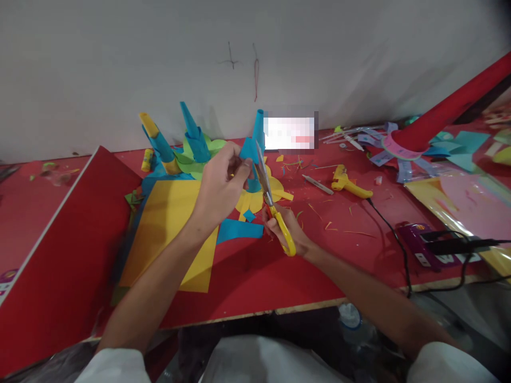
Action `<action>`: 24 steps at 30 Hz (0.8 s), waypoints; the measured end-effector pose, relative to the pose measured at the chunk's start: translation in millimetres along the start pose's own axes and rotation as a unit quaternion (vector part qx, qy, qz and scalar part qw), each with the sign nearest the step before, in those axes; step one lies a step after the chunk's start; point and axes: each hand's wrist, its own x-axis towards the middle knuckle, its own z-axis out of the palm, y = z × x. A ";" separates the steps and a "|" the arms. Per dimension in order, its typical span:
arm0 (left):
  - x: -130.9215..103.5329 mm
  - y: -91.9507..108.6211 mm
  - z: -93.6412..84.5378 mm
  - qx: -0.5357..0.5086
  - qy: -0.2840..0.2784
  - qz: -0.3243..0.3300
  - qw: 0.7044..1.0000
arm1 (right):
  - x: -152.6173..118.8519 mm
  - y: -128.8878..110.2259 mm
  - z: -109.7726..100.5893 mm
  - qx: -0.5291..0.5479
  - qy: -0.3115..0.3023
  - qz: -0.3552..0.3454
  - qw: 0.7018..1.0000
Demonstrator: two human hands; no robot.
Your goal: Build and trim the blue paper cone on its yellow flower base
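Note:
My left hand pinches a small piece of blue paper above the table. In my right hand are scissors with yellow handles, their blades pointing up beside the blue paper. Behind both hands stands a rolled blue paper tube on a yellow paper flower. A curved blue paper strip and a small blue scrap lie below my hands. Yellow sheets lie under and left of my left forearm.
Blue and yellow paper cones stand at the back left, near a glue stick. A red board leans at the left. Rightward are a yellow glue gun with its cord, a white pen and a purple box.

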 end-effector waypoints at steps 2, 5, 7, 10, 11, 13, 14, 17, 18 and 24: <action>-0.5 -0.1 0.8 -0.006 -0.001 -0.001 1.000 | -0.3 1.3 0.0 -0.001 -0.004 0.003 1.000; -1.4 -1.2 2.0 -0.017 -0.009 0.000 1.000 | -0.3 3.6 -0.3 0.001 -0.004 0.006 1.000; -1.8 -1.6 2.4 -0.021 -0.014 -0.002 1.000 | -0.1 3.8 -0.6 0.004 0.000 0.006 1.000; -2.0 -1.4 2.7 -0.025 -0.017 -0.005 1.000 | 0.2 2.5 -0.7 0.004 0.002 0.001 1.000; -2.0 -1.2 2.7 -0.025 -0.017 -0.006 1.000 | 0.2 2.2 -0.8 0.003 0.003 -0.001 1.000; -2.2 -0.7 2.9 -0.026 -0.017 -0.006 1.000 | 0.2 2.3 -0.7 0.001 0.006 -0.005 1.000; -2.3 -0.6 3.0 -0.027 -0.017 -0.006 0.999 | 0.1 2.8 -0.7 0.001 0.008 -0.006 1.000; -2.5 0.0 3.2 -0.032 -0.019 -0.012 0.999 | -0.2 5.1 -0.3 0.005 0.010 -0.008 1.000; -2.5 0.3 3.3 -0.034 -0.021 -0.013 0.999 | -0.3 5.5 -0.1 0.006 0.010 -0.006 1.000; -2.2 0.9 3.6 -0.041 -0.019 -0.013 0.999 | 0.2 3.8 0.4 0.008 0.011 -0.001 1.000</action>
